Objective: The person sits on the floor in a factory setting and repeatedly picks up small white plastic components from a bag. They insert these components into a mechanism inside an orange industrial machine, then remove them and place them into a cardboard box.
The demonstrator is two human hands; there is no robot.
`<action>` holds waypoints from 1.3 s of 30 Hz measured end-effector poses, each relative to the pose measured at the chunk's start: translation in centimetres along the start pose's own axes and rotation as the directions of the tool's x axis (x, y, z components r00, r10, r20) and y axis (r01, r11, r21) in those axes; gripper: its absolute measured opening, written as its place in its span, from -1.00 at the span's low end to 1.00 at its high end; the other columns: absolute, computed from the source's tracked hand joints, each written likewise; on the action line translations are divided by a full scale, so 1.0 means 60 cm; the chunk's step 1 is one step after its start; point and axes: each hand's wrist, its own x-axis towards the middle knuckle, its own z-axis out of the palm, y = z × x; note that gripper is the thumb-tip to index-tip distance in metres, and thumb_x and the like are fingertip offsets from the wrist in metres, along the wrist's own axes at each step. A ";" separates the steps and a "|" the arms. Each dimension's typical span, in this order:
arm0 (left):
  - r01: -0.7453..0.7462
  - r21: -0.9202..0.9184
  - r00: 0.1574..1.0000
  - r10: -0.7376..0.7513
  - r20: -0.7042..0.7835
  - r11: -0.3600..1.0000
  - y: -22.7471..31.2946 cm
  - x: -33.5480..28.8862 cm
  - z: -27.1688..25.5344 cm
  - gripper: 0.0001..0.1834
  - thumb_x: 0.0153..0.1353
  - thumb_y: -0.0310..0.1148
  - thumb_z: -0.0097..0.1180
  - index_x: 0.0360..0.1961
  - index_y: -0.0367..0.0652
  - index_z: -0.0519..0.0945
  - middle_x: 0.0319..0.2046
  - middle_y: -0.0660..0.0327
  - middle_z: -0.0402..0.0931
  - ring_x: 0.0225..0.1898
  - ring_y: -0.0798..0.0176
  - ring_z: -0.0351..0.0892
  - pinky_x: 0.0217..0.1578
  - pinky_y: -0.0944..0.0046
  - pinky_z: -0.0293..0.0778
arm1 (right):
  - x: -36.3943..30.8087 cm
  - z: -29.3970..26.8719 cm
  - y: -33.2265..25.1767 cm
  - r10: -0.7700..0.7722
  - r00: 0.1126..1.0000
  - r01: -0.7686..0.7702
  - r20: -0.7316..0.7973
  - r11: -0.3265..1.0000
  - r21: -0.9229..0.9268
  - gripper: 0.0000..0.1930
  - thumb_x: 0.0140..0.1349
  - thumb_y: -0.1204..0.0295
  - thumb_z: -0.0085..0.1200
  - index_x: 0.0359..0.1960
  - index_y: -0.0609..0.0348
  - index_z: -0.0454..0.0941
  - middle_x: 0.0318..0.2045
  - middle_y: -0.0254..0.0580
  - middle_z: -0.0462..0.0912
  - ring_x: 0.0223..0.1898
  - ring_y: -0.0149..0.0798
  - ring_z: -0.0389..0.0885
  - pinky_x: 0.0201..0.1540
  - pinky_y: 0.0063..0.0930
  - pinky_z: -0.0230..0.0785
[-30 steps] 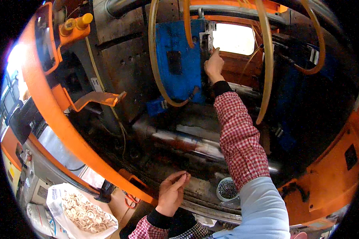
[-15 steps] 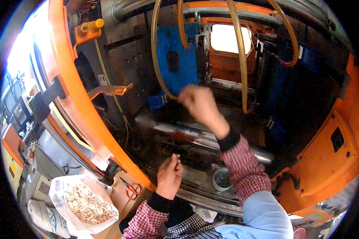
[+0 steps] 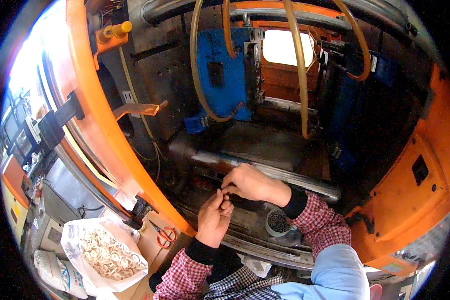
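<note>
My left hand point(image 3: 214, 218) is raised low in the middle of the view, its thumb and fingertips pinched together. Against those fingertips comes my right hand point(image 3: 252, 183), reaching in from the right with thumb and forefinger closed. Whatever sits between the two pinches is too small and too covered to name. Just below my right wrist stands a pale cup point(image 3: 270, 231) filled with small dark pieces point(image 3: 278, 221). Behind the hands, a blue mould half point(image 3: 222, 75) is mounted in the machine, with amber hoses hanging in front of it.
An orange door frame point(image 3: 116, 145) curves along the left. At lower left, a white bag point(image 3: 74, 232) full of beige plastic parts point(image 3: 110, 255) stands beside red-handled scissors point(image 3: 166, 237) on cardboard. A shiny steel bar point(image 3: 295, 181) crosses beyond my hands. An orange panel point(image 3: 410, 195) bounds the right.
My right hand has come down and back from near the blue mould half to meet my left fingertips. The left hand has stayed nearly in place.
</note>
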 end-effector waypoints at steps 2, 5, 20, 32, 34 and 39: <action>-0.031 0.024 0.999 0.031 -0.018 0.999 0.007 0.000 0.006 -0.81 0.23 -0.34 0.05 -0.30 -0.29 0.48 -0.46 0.26 0.39 -0.53 0.45 0.25 -0.51 0.47 0.18 | 0.010 0.004 0.009 -0.051 0.997 0.050 -0.058 0.999 -0.020 -0.87 0.01 0.47 0.14 -0.41 0.25 0.61 -0.44 0.02 0.61 -0.38 0.05 0.58 -0.31 -0.28 0.44; -0.043 0.061 0.999 0.044 -0.013 0.997 0.015 0.004 0.005 -0.79 0.23 -0.35 0.05 -0.25 -0.31 0.49 -0.42 0.26 0.41 -0.49 0.45 0.29 -0.46 0.47 0.23 | 0.034 0.011 0.037 -0.137 0.953 0.155 -0.271 0.987 0.046 -0.90 0.02 0.49 0.11 -0.45 0.28 0.55 -0.46 0.03 0.58 -0.39 0.05 0.57 -0.32 -0.29 0.44; -0.030 0.167 0.997 0.041 -0.063 0.986 0.009 -0.019 -0.003 -0.75 0.23 -0.33 0.06 -0.22 -0.33 0.50 -0.48 0.28 0.38 -0.51 0.45 0.27 -0.49 0.49 0.22 | 0.091 -0.070 0.146 0.300 0.460 -0.135 -0.836 0.954 0.268 -0.85 0.18 0.42 0.00 -0.38 0.25 0.55 -0.54 -0.09 0.61 -0.43 -0.14 0.61 -0.32 -0.32 0.41; 0.068 0.262 0.987 -0.027 -0.157 0.963 0.010 -0.061 0.012 -0.78 0.27 -0.35 0.02 -0.22 -0.34 0.47 -0.43 0.27 0.39 -0.45 0.44 0.30 -0.40 0.48 0.27 | 0.324 -0.265 0.515 0.127 0.011 -0.568 -0.992 0.817 0.098 -0.57 0.28 0.14 -0.13 -0.41 0.32 0.57 -0.57 0.14 0.57 -0.58 0.14 0.52 -0.57 -0.04 0.30; 0.067 0.270 0.977 -0.009 -0.211 0.961 0.002 -0.053 0.000 -0.78 0.26 -0.35 0.02 -0.23 -0.33 0.47 -0.42 0.27 0.40 -0.43 0.43 0.33 -0.40 0.47 0.29 | 0.341 -0.284 0.519 0.158 -0.089 -0.422 -0.983 0.889 0.181 -0.66 0.23 0.20 -0.05 -0.34 0.29 0.55 -0.44 0.15 0.59 -0.44 0.13 0.55 -0.39 -0.05 0.35; 0.104 0.255 0.958 -0.027 -0.286 0.961 0.005 -0.058 -0.002 -0.79 0.28 -0.37 0.00 -0.20 -0.33 0.48 -0.44 0.27 0.43 -0.46 0.44 0.34 -0.45 0.50 0.30 | 0.341 -0.267 0.427 0.333 0.033 -0.342 -0.942 0.890 0.302 -0.74 0.19 0.30 0.01 -0.27 0.28 0.52 -0.38 0.11 0.60 -0.35 0.13 0.56 -0.27 -0.04 0.36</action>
